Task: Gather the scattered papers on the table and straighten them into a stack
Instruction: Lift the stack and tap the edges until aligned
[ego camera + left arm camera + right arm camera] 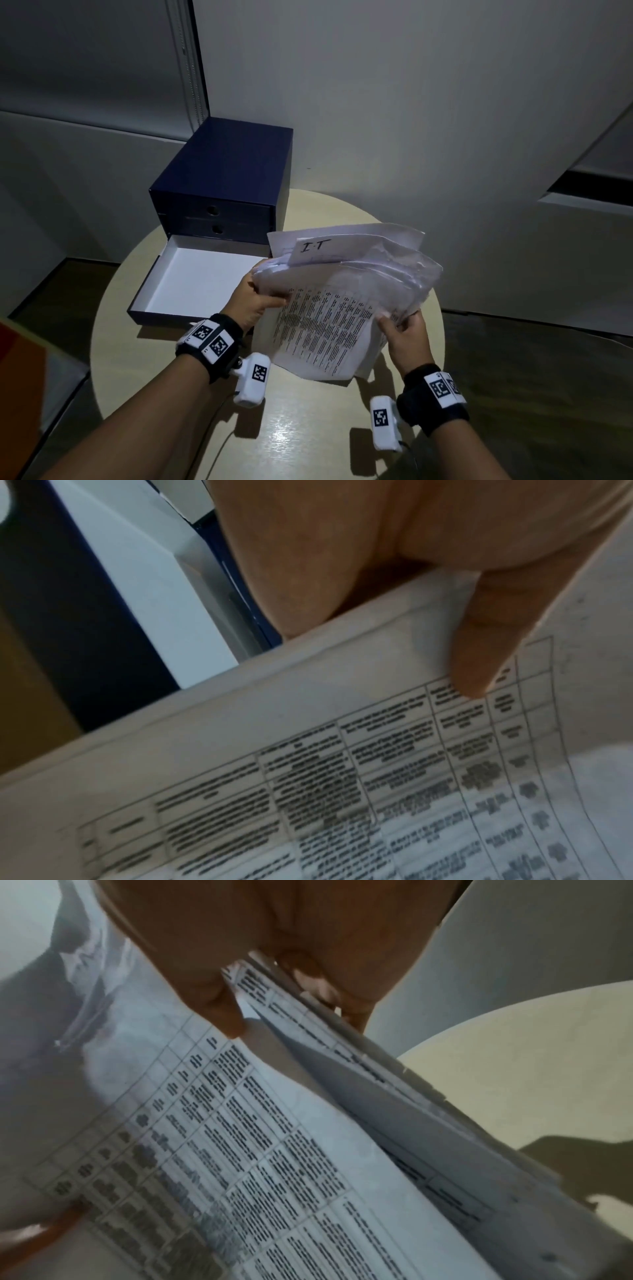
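Nearest, at the bottom of the head view, two forearms with black wristbands bearing square-patterned markers. Just above them, left hand [251,303] gripping the left edge of the papers [342,294], thumb on the top printed sheet, as in the left wrist view [486,642]. Right hand [406,334] pinching the lower right edge of the same bundle, thumb on top and fingers beneath, clear in the right wrist view [219,993]. Papers held just above the round table [191,394] at frame centre, fanned and uneven, edges not aligned; top sheet a printed grid of text, a rear sheet marked "I.T" by hand. Further back, left of centre, open drawer [191,277] with a white inside, pulled out of the dark blue drawer box [226,168]. Beyond, in the upper frame, pale wall [411,85].
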Demonstrator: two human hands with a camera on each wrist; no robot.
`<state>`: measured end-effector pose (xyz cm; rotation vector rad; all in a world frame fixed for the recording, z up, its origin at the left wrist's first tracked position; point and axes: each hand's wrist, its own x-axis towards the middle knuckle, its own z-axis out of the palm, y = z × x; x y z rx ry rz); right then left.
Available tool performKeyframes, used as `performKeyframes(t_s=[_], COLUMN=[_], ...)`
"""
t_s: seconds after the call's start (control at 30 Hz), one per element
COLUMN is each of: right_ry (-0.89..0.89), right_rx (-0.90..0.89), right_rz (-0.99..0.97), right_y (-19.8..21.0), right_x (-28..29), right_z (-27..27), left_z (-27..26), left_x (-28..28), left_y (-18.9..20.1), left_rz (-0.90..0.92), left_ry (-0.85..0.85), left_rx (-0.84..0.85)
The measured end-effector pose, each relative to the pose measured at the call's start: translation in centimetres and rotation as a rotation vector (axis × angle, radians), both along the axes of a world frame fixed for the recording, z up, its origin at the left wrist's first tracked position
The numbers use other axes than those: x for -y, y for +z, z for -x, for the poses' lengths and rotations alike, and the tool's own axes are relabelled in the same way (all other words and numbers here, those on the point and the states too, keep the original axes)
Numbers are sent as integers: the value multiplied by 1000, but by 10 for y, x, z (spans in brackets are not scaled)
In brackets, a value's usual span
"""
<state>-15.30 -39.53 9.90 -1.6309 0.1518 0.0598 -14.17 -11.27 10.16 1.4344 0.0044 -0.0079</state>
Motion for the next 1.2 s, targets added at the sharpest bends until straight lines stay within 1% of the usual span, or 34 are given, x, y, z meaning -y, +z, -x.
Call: performKeyframes(t_s=[0.1,0.17,0.23,0.3,0.33,0.4,0.53,0.63,0.73,0.87,0.97,1.1,1.2], right_ry=[-24,-56,-76,-73,-62,-45,-71,-72,-78,-93,-86,-81,-75], right_rx=[-2,29,49,53,40,20,61,78,64,73,69,57,78], right_rz=[59,38,-3,-40,-56,-70,-63,-60,-77,-85,-106,-151,-134], right_y=[-1,3,7,11,12,7,9,13,14,12,11,10,10], right_x=[-7,-9,-10,-10,-10,-9,-7,-8,-9,-8,-7,-7,-5], right_z=[2,2,5,10,13,19,19,14,8,3,3,3,3], left_z=[4,7,12,17,19,22,24,25,26,24,18,10,9], left_x=[8,14,19,20,21,25,27,27,26,29,34,39,42], left_y=[-1,6,16,19,18,13,10,13,17,34,47,53,49], left_rz=[-51,-51,46,126,120,82,46,-62,-99,-190,-218,-246,-246], left_ry=[44,110,147,116,88,72,176,265,284,347,365,385,402], left_rx=[6,31,28,25,26,14,54,82,157,320,379,348,312])
